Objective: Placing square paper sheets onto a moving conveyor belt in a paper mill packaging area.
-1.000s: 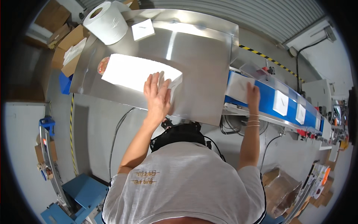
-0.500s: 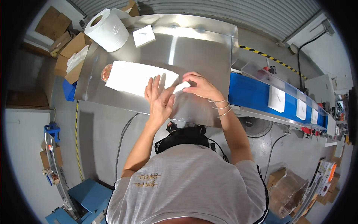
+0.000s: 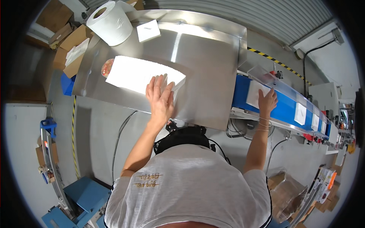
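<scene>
A white packet (image 3: pixel 254 93) is being carried flat on the blue conveyor belt (image 3: pixel 240 89), just right of the desk (image 3: pixel 209 57). Its right part is being covered by the right hand (image 3: pixel 268 99); the rest is being left exposed to the left of the grip. The right grip is being held loosely spread, thumb and fingers apart, in contact with the packet; whether the packet is being pinched or only touched cannot be told.

A long white block (image 3: pixel 137 74) is being supported by the desk, well left of that packet. Its near right end is being touched from above by the left hand (image 3: pixel 161 102). The left grip is being kept wide, fingers extended and slightly parted, nothing being enclosed. Single pieces in the block are being washed out by glare.

A round reddish object (image 3: pixel 107 67) is being partly hidden at the block's far left end. Farther along the belt, more white packets (image 3: pixel 300 114) are being carried in a line, apart from each other. The belt's far side is being edged by a clear guard (image 3: pixel 266 78). At the desk's back left, a white roll (image 3: pixel 110 24) is being stood beside a lone white square (image 3: pixel 148 30).
</scene>
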Available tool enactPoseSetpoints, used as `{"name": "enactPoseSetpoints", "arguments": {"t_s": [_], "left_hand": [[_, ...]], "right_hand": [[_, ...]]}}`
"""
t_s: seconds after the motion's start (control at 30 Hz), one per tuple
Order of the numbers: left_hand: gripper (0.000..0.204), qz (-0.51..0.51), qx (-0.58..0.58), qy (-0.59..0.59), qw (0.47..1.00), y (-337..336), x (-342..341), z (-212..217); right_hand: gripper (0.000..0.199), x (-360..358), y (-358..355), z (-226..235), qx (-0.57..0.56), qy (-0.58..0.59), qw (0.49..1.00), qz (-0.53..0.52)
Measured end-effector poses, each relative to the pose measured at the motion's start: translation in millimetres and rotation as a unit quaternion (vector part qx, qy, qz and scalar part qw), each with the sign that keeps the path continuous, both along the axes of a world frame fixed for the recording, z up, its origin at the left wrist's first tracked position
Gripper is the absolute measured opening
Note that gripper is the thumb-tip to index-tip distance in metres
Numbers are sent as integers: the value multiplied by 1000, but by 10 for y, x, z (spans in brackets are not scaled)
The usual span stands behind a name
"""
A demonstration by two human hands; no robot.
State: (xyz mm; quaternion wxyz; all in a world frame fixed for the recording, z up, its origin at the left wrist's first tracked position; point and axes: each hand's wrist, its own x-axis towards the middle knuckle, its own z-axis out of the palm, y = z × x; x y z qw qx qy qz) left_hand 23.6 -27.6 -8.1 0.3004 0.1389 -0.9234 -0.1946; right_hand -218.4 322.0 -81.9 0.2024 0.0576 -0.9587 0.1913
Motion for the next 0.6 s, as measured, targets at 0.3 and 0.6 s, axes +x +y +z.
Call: {"name": "enactPoseSetpoints", "arguments": {"t_s": [0.3, 0.6], "left_hand": [[33, -40, 20, -22, 999, -18, 1, 117], [33, 0, 10, -19, 1000, -162, 63, 70]], "right_hand": [[50, 739, -2121, 471, -231, -241, 763, 553], [41, 285, -793, -308, -594, -405, 667, 196]]}}
